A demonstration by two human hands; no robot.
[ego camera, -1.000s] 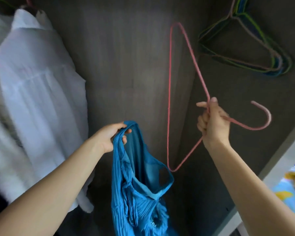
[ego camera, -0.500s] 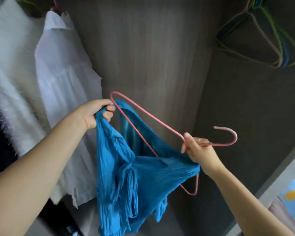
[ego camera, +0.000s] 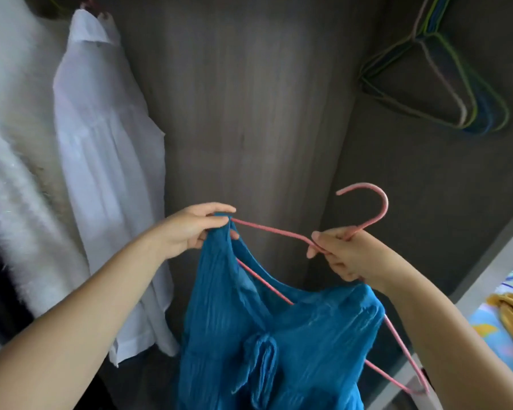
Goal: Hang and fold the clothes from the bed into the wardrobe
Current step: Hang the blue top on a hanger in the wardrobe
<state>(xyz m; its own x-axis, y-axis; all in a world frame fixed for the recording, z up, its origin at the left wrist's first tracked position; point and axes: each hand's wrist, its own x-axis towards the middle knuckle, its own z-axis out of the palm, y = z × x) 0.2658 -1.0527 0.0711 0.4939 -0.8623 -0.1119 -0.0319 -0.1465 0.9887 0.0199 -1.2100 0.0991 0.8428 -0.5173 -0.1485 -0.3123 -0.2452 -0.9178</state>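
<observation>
Pinching the blue top's (ego camera: 279, 329) strap onto the pink hanger (ego camera: 365, 202) with our left hand (ego camera: 196, 232), right hand (ego camera: 344, 255) gripping its neck, we risk the unseated right shoulder sliding off.

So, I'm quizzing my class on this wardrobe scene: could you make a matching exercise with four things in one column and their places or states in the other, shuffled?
Things:
1. pink wire hanger
2. blue top
3. white shirt
4. bundle of spare hangers

Places or states:
A. hangs at the left of the wardrobe
B. hangs empty, upper right
C. gripped near its hook by the right hand
D. strap pinched by the left hand

Pairs: 1-C, 2-D, 3-A, 4-B
</observation>
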